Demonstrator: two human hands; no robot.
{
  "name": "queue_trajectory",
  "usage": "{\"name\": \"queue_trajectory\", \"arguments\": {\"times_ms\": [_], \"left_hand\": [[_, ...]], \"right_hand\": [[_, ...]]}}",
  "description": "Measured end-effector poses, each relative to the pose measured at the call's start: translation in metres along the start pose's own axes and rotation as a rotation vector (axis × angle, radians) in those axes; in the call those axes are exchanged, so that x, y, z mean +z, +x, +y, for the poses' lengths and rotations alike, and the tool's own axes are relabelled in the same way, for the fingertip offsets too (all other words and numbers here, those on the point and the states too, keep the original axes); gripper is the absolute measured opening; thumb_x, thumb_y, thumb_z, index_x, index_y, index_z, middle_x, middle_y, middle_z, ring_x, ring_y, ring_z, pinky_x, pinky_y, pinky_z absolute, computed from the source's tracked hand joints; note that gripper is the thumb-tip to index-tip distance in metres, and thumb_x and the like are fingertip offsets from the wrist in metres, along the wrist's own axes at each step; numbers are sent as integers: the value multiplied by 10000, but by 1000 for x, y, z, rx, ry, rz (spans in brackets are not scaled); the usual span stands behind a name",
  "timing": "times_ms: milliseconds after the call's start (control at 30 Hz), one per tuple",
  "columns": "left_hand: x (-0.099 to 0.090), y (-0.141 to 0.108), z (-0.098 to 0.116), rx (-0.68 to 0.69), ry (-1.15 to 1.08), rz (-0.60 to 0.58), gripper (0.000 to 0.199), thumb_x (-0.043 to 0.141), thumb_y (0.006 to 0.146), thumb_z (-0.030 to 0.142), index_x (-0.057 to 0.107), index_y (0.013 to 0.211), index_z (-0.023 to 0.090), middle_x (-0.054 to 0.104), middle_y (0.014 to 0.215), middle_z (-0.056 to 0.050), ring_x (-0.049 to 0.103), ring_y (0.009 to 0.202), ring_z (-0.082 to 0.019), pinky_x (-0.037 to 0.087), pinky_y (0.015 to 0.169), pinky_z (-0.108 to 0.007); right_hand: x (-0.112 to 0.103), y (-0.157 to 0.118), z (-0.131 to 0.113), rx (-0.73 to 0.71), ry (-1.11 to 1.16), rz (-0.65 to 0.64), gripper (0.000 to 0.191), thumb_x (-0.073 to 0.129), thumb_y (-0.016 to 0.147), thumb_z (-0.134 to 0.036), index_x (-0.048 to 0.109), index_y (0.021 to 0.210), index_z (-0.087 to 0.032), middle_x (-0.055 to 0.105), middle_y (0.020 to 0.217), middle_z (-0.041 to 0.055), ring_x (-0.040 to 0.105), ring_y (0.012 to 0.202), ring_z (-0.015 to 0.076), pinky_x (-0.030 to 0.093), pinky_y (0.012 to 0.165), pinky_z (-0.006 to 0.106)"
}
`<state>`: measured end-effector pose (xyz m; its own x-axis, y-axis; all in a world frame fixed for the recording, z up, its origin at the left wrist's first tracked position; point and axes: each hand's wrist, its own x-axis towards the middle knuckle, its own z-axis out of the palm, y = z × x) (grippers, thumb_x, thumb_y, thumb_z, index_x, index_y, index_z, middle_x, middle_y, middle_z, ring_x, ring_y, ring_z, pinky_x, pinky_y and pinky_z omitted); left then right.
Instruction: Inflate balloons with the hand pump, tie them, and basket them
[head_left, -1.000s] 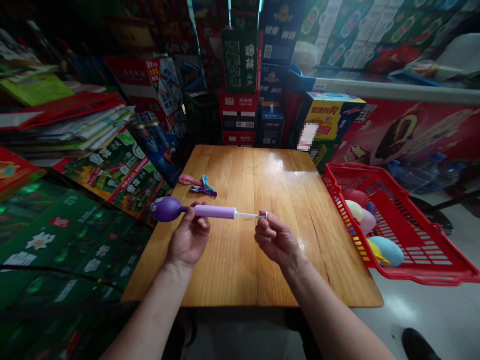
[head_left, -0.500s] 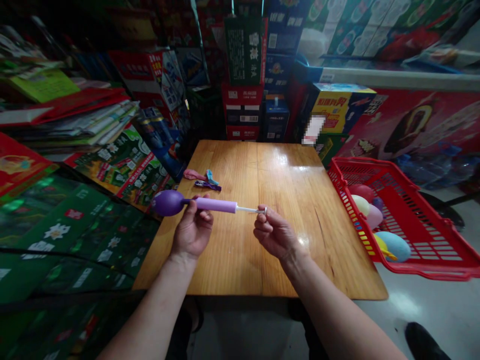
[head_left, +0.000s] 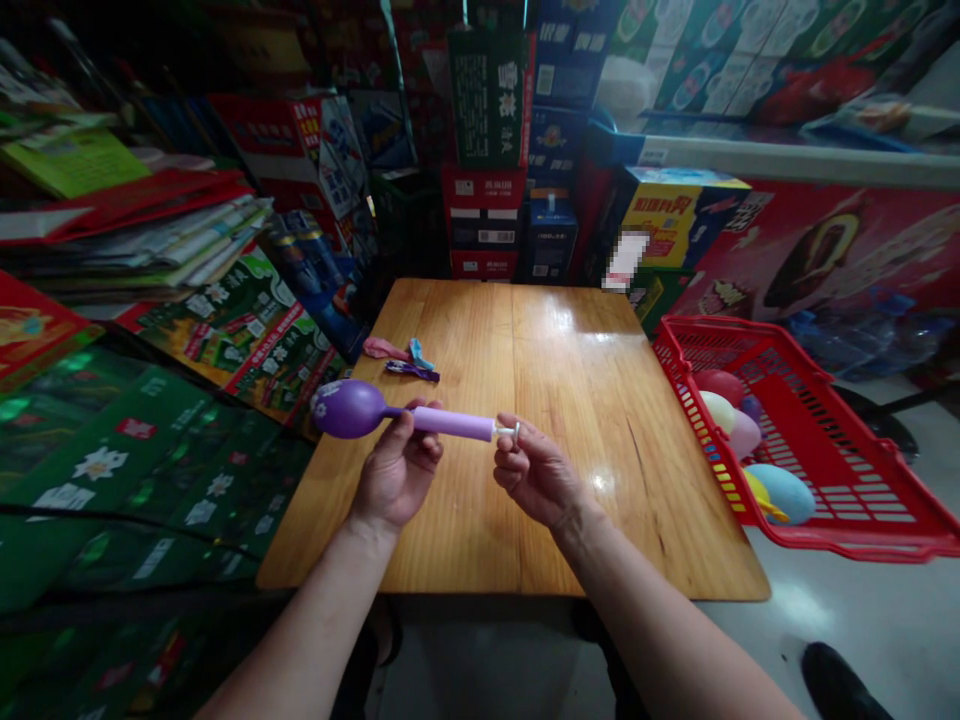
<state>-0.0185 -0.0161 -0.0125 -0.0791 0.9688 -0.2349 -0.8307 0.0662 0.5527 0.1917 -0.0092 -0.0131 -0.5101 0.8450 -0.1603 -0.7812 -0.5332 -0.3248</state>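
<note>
A partly inflated purple balloon (head_left: pixel 349 409) with pale flower prints points left, its neck fitted on the end of a lilac hand pump (head_left: pixel 455 424). My left hand (head_left: pixel 395 467) pinches the balloon's neck and the pump's tip together. The fingers of my right hand (head_left: pixel 538 470) are closed on the white pump handle (head_left: pixel 508 431), with only a short length of rod showing. Behind my left hand, a flat pink balloon (head_left: pixel 384 348), a light blue one (head_left: pixel 418 353) and a dark purple one (head_left: pixel 412 371) lie on the wooden table (head_left: pixel 585 400).
To the right stands a red basket (head_left: pixel 844 425) holding several balloons, among them a light blue one (head_left: pixel 784 492). Stacked boxes (head_left: pixel 485 205) rise behind the table. Green cartons (head_left: pixel 150 470) and a pile of papers (head_left: pixel 165 240) are on the left.
The pump's rod has gone further into the barrel, and the handle now sits close to it. My left hand, the pump and balloon have shifted right; the balloon looks slightly bigger.
</note>
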Motion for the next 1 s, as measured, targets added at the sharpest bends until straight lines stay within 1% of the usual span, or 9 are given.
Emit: {"name": "queue_trajectory", "arguments": {"times_ms": [100, 200, 267, 333, 433, 533, 733, 867, 1000], "left_hand": [[-2, 1, -5, -32, 51, -17, 234, 729, 867, 258, 726, 1093, 197, 711, 1162, -92, 615, 678, -94, 505, 544, -195], [-5, 6, 5, 38, 41, -14, 230, 726, 870, 265, 726, 1088, 192, 714, 1168, -91, 613, 678, -89, 507, 561, -202], [-7, 7, 10, 76, 32, -11, 238, 719, 880, 285, 722, 1109, 219, 708, 1203, -76, 648, 752, -109, 537, 617, -226], [-7, 5, 8, 29, 40, -29, 245, 696, 900, 291, 712, 1141, 248, 692, 1251, -69, 678, 915, -154, 568, 704, -269], [-5, -1, -7, -88, 16, -61, 235, 652, 933, 270, 701, 1162, 260, 695, 1249, -70, 659, 1084, -197, 575, 847, -350], [-3, 1, -13, -100, -18, -29, 197, 621, 951, 247, 709, 1126, 231, 724, 1179, -75, 669, 1084, -198, 567, 906, -369], [-4, 9, 10, 33, -33, -14, 223, 602, 965, 262, 696, 1162, 217, 734, 1159, -74, 697, 1018, -170, 594, 821, -298], [-4, 1, -2, -51, 12, -53, 267, 670, 921, 280, 689, 1186, 258, 716, 1208, -66, 710, 971, -182, 607, 776, -317], [-4, 2, -9, -82, 37, -37, 251, 681, 911, 271, 698, 1155, 217, 715, 1194, -118, 709, 983, -201, 601, 807, -326]], "right_hand": [[0, 0, 2, 28, 1, 18, 208, 745, 811, -150, 666, 1002, -129, 668, 739, 7, 417, 495, 33, 382, 480, 150], [1, -3, -14, 4, 8, 31, 143, 706, 837, -138, 666, 973, -118, 642, 685, -13, 375, 454, 23, 347, 445, 137], [1, -5, -24, -26, 37, 37, 114, 682, 860, -136, 662, 970, -121, 626, 670, -29, 359, 445, 17, 338, 439, 128], [-1, -4, -24, -30, 60, 44, 109, 686, 861, -135, 658, 966, -126, 618, 667, -37, 354, 445, 15, 337, 441, 124], [-5, 0, -9, 19, 46, 48, 176, 731, 832, -148, 658, 991, -136, 629, 680, -28, 373, 460, 24, 350, 450, 133], [-6, 3, 0, 52, 18, 35, 222, 755, 809, -147, 659, 1009, -134, 644, 699, -14, 388, 475, 28, 364, 467, 139], [2, -5, -24, -36, 4, 12, 134, 691, 858, -141, 662, 988, -127, 618, 676, -26, 380, 474, 31, 351, 461, 137], [-2, -5, -10, 11, 2, 29, 235, 734, 829, -146, 654, 1050, -135, 649, 742, -3, 425, 512, 42, 392, 494, 151], [-5, -2, 0, 76, 19, 57, 212, 749, 814, -138, 646, 999, -140, 647, 726, -10, 407, 489, 33, 375, 479, 145]]}}
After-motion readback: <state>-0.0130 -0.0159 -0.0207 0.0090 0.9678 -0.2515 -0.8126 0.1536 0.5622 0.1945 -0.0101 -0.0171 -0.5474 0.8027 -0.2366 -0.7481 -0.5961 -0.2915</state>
